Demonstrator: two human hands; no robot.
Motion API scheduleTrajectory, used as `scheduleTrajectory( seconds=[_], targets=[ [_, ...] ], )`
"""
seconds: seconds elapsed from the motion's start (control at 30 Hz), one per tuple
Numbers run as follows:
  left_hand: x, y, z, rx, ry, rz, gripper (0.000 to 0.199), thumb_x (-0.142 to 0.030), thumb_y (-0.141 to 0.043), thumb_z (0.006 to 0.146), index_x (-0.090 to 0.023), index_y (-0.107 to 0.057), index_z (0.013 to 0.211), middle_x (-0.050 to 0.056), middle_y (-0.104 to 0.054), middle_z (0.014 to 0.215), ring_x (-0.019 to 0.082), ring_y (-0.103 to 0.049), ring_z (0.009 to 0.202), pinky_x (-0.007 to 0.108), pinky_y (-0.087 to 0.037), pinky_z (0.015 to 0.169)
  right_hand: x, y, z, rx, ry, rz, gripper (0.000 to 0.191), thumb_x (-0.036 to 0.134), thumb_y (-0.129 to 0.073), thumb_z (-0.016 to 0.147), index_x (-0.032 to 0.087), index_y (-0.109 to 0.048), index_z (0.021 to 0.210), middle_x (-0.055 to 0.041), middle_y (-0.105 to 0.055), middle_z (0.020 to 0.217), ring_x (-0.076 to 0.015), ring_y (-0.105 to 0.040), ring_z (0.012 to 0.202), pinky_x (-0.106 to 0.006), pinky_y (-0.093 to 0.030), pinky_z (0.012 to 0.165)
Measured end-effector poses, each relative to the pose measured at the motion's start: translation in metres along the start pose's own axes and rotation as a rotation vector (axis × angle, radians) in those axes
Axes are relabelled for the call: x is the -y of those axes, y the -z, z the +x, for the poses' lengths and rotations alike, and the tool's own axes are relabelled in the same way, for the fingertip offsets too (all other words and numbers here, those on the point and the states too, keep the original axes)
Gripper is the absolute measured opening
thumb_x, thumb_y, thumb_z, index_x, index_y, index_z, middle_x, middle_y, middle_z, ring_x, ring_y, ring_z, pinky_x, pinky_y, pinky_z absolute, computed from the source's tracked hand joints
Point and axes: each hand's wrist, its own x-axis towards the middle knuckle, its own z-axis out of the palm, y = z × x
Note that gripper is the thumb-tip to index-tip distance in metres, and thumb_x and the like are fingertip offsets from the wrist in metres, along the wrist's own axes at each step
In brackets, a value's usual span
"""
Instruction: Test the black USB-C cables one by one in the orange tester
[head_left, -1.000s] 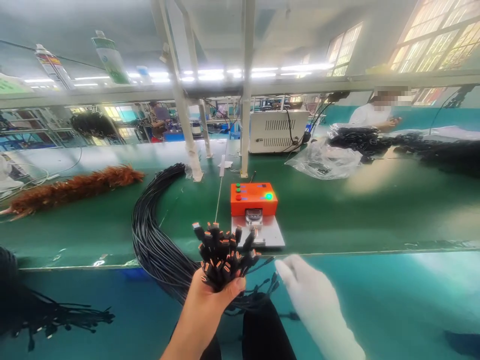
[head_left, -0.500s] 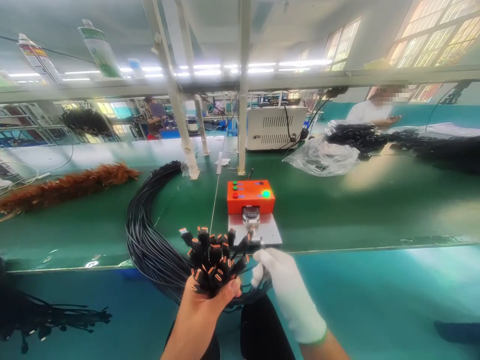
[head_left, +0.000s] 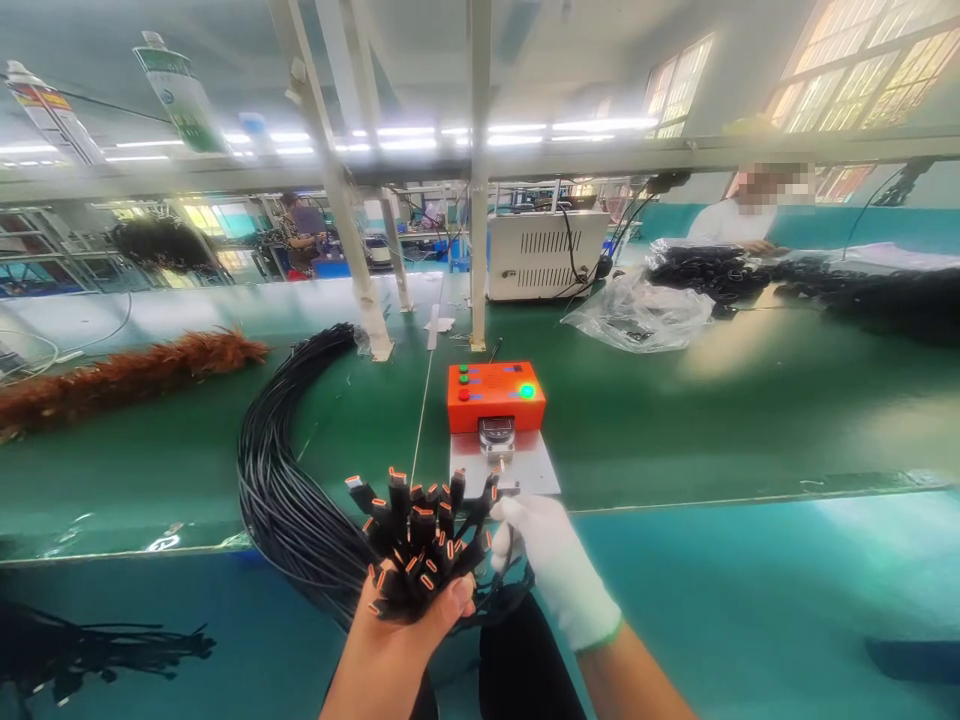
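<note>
My left hand [head_left: 401, 640], bare, is wrapped round a bundle of black cables [head_left: 289, 480], just below their plugs. The plugs [head_left: 421, 520] fan out above my thumb, showing orange-rimmed ends. My right hand [head_left: 551, 560], in a white glove, is at the bundle's right side with its fingers curled together at a cable plug [head_left: 491, 492]; the grip is partly hidden. Just beyond my right fingertips stands an orange test box [head_left: 495, 395] with a lit green light, a small display gauge [head_left: 496, 437] and a metal base plate [head_left: 465, 470].
The cables' far end lies on the green bench [head_left: 637, 430]. A brown fibrous bundle [head_left: 135, 378] lies left, and more black cables [head_left: 97, 640] are at lower left. Behind are upright posts [head_left: 480, 200], a white metal case [head_left: 547, 255], a plastic bag [head_left: 641, 312] and a person [head_left: 735, 215].
My right hand has moved slightly left, closer to the plugs in my left hand. The view has shifted a little, and the bundle appears lower and further left.
</note>
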Motion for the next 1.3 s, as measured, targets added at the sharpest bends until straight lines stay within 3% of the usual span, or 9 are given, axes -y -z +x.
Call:
scheduleTrajectory(
  seconds=[0.33,0.43,0.5,0.6,0.67,0.77,0.97,1.13,1.3],
  targets=[
    [0.011,0.011,0.003,0.044,0.025,0.064,0.026,-0.034,-0.075,0.062,-0.020,-0.072,0.084,0.002,-0.069,0.068,0.016,-0.058,0.057,0.028,-0.047,0.059,0.005,-0.002,-0.005,0.038,-0.007,-0.052,0.023,0.038,-0.051,0.072,0.015,-0.054,0.070,0.0013,-0.059,0.042,-0.0144,-0.055,0.036,-0.026,-0.044,0.041],
    [0.006,0.011,0.004,0.070,0.047,-0.004,0.029,-0.031,-0.076,0.061,-0.021,-0.072,0.088,0.001,-0.068,0.067,0.016,-0.058,0.057,0.029,-0.048,0.061,0.009,0.006,-0.017,0.096,-0.031,-0.304,0.019,0.034,-0.045,0.077,0.019,-0.051,0.067,-0.0009,-0.061,0.047,-0.0161,-0.058,0.043,-0.029,-0.046,0.049],
    [0.004,0.011,0.006,0.118,0.040,-0.042,0.029,-0.029,-0.077,0.061,-0.020,-0.071,0.087,0.000,-0.065,0.062,0.016,-0.057,0.056,0.029,-0.047,0.060,0.014,0.012,-0.029,0.025,-0.042,-0.587,0.020,0.033,-0.046,0.078,0.020,-0.051,0.063,-0.0040,-0.062,0.050,-0.0195,-0.060,0.049,-0.033,-0.046,0.055],
    [0.009,0.011,0.011,0.210,0.040,-0.063,0.022,-0.027,-0.077,0.060,-0.018,-0.071,0.079,0.000,-0.063,0.065,0.016,-0.055,0.057,0.030,-0.046,0.059,0.029,0.017,-0.051,-0.286,0.072,-0.869,0.020,0.038,-0.052,0.078,0.020,-0.062,0.079,-0.0085,-0.066,0.065,-0.0267,-0.062,0.064,-0.041,-0.044,0.065],
    [0.015,0.011,0.015,0.267,0.029,-0.017,0.019,-0.025,-0.075,0.061,-0.017,-0.071,0.077,0.000,-0.060,0.063,0.015,-0.051,0.056,0.030,-0.044,0.058,0.040,0.012,-0.065,-0.365,0.249,-0.791,0.030,0.042,-0.053,0.080,0.022,-0.064,0.100,-0.0093,-0.069,0.085,-0.0283,-0.062,0.081,-0.042,-0.044,0.075],
    [0.018,0.009,0.016,0.304,0.030,0.073,0.015,-0.018,-0.072,0.061,-0.015,-0.073,0.075,-0.002,-0.057,0.055,0.014,-0.049,0.055,0.027,-0.040,0.055,0.051,-0.007,-0.075,-0.117,0.406,-0.385,0.032,0.044,-0.057,0.080,0.021,-0.067,0.101,-0.0075,-0.069,0.100,-0.0259,-0.060,0.096,-0.035,-0.044,0.085],
    [0.013,0.006,0.009,0.105,0.023,-0.069,0.030,-0.028,-0.078,0.060,-0.018,-0.075,0.087,0.003,-0.068,0.074,0.020,-0.060,0.069,0.032,-0.046,0.068,0.034,-0.023,-0.066,-0.043,0.206,0.315,0.018,0.036,-0.061,0.079,0.018,-0.062,0.083,-0.0007,-0.065,0.066,-0.0139,-0.058,0.057,-0.026,-0.046,0.059],
    [0.012,0.008,0.008,0.138,0.027,0.046,0.026,-0.032,-0.074,0.064,-0.017,-0.071,0.085,-0.001,-0.059,0.059,0.014,-0.051,0.049,0.027,-0.042,0.052,0.025,-0.010,-0.056,-0.080,0.160,0.156,0.022,0.037,-0.055,0.083,0.016,-0.057,0.082,0.0021,-0.060,0.053,-0.0109,-0.053,0.045,-0.022,-0.042,0.048],
    [0.008,0.010,0.005,0.066,0.053,0.021,0.024,-0.030,-0.075,0.062,-0.017,-0.071,0.083,0.000,-0.065,0.065,0.015,-0.055,0.055,0.029,-0.047,0.059,0.014,-0.005,-0.034,-0.098,0.014,-0.076,0.017,0.031,-0.054,0.078,0.018,-0.047,0.069,0.0005,-0.063,0.049,-0.0127,-0.056,0.037,-0.024,-0.044,0.041]
  ],
)
